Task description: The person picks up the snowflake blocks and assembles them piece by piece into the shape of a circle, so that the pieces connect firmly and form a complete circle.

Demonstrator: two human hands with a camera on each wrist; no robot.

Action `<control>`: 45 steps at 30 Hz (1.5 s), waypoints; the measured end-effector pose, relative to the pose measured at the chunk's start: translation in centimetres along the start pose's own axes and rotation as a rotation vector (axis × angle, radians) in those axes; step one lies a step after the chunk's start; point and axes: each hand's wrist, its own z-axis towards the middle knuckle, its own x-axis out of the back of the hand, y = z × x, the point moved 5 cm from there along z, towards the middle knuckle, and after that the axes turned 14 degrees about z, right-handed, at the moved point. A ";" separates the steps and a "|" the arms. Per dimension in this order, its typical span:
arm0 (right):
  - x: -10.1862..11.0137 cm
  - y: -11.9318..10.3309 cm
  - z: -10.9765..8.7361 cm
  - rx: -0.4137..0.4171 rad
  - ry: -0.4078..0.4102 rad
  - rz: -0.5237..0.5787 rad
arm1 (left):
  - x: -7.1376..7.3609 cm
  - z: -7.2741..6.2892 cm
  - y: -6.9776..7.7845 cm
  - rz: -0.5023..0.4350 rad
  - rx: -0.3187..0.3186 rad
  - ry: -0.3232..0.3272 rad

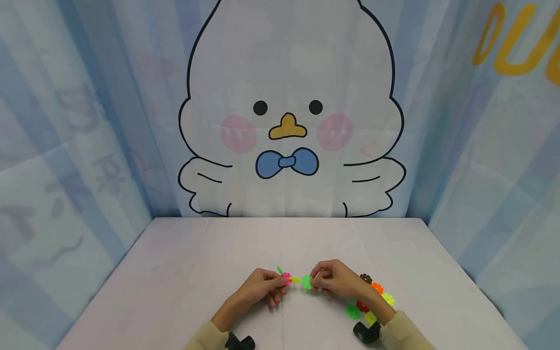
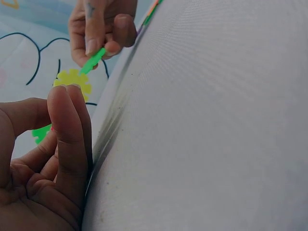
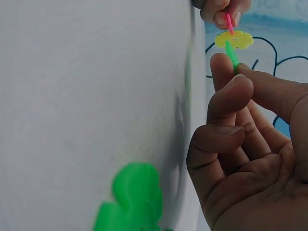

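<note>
Over the table's front middle, my left hand pinches a pink notched plastic disc between thumb and fingertips. Joined to that disc are a yellow disc, pointing toward the right hand, and a green disc partly hidden behind the left fingers. My right hand pinches another green disc by its edge. In the right wrist view this green disc stands nearly edge-on, its far end right at the rim of the yellow disc.
Beside and under the right forearm lie several loose discs, among them a brown one, an orange one, a red one and a green one. A white cloth covers the table; a printed curtain hangs behind it.
</note>
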 end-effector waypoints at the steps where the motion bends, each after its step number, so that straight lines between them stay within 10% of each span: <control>1: 0.0 0.0 0.0 -0.003 -0.002 0.005 | 0.0 0.0 0.0 -0.002 0.000 -0.001; 45: -0.6 -0.4 0.0 -0.002 -0.008 0.099 | -0.2 -0.1 0.1 0.009 -0.018 -0.009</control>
